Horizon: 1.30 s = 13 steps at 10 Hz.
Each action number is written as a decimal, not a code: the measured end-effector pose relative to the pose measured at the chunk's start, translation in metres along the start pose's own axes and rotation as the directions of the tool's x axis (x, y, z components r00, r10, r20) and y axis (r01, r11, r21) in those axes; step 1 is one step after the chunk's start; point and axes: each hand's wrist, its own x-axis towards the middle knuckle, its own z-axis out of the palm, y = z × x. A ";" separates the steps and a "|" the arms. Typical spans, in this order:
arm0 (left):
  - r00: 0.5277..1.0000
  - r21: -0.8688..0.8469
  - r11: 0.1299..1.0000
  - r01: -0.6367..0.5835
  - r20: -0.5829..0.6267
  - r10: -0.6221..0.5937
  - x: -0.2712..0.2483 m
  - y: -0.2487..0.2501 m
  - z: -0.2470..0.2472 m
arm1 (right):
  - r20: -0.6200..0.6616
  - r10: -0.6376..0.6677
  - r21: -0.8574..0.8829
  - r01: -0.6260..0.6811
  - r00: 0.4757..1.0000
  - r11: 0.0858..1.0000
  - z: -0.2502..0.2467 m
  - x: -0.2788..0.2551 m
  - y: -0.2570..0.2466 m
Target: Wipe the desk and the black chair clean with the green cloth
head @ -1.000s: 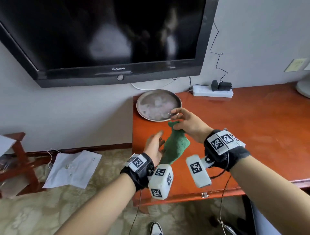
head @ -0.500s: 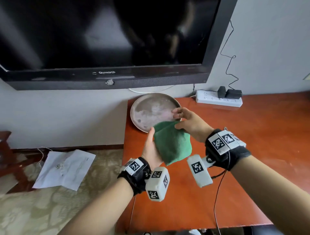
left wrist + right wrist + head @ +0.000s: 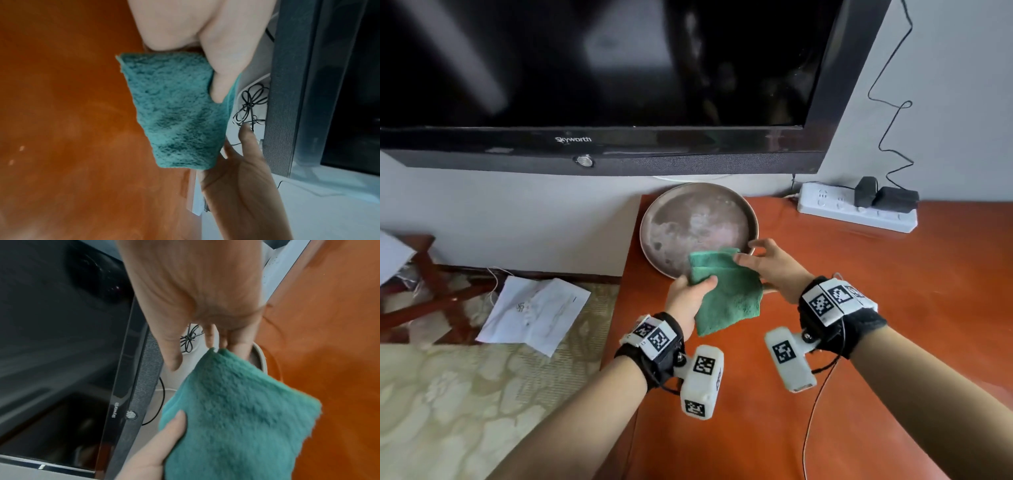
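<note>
The left hand (image 3: 690, 298) pinches the folded cloth (image 3: 726, 291) at its left edge, thumb on top, holding it in the air above the desk (image 3: 893, 308), just in front of the tray (image 3: 698, 222). The right hand (image 3: 770, 265) hovers at the cloth's far right corner, fingers loose; whether it grips there is unclear. To wipe well, I'd keep the fold square, lay it flat, press with the palm, and steer clear of the tray.

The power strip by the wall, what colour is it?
White power strip, clearest in the head view.
</note>
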 end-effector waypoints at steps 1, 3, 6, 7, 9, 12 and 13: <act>0.996 0.176 0.981 -0.080 -0.017 0.085 0.008 0.003 -0.007 | 0.044 -0.026 -0.004 0.026 0.999 1.000 0.005 0.020 0.001; 0.990 0.239 0.960 -0.144 0.022 0.142 0.031 0.036 -0.013 | 0.013 -0.099 0.216 0.093 0.995 0.972 0.013 0.060 -0.008; 0.996 0.224 0.971 -0.087 -0.014 0.092 0.104 0.073 -0.017 | 0.049 -0.034 0.310 0.017 0.998 0.951 0.020 0.111 -0.007; 0.994 0.276 0.957 -0.087 -0.042 0.103 0.141 0.078 -0.019 | -0.128 0.024 0.194 0.001 0.992 0.981 0.023 0.143 -0.008; 0.985 0.658 0.751 -0.044 -0.096 0.142 0.173 0.070 -0.034 | -0.254 0.031 -0.360 -0.124 0.967 0.925 0.021 0.173 0.019; 0.968 0.808 0.539 -0.238 0.152 0.199 0.157 0.067 -0.024 | -0.147 -0.017 -0.505 -0.060 0.989 0.861 0.021 0.156 0.011; 0.946 0.788 0.532 -0.311 0.200 0.257 0.149 0.075 -0.010 | -0.166 -0.067 -0.478 -0.021 0.984 0.878 0.015 0.140 -0.001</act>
